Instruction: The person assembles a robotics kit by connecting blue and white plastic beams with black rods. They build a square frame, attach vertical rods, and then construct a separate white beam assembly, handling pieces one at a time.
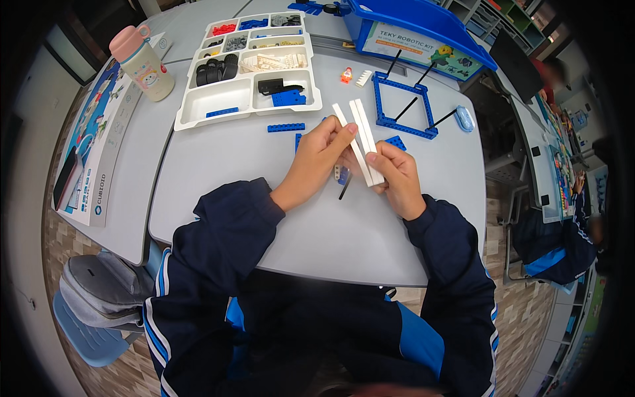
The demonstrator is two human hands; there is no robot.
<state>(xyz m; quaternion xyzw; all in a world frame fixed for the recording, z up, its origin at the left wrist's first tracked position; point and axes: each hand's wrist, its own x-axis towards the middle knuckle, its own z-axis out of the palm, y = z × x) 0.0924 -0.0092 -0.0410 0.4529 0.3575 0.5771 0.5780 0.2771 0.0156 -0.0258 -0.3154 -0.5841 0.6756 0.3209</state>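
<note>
Over the near part of the table, my left hand (312,157) is closed on a slim white building beam (340,116), thumb on top. Close beside it, my right hand (401,177) grips a pair of white beams (364,129) lying side by side. The beams meet near their lower ends and spread apart toward the top. Below my hands lies a small piece with a black axle (344,187), partly covered by my fingers. Beyond my right hand rests a square blue beam frame (380,106) with black axles sticking out of it.
A white sorting tray (192,121) of bricks and wheels stands far left, near a pink-lidded bottle (149,73) and a flat kit box (99,178). Blue beams (286,128) lie before the tray. A blue bin (423,23) stands at the back; another person (562,245) sits right.
</note>
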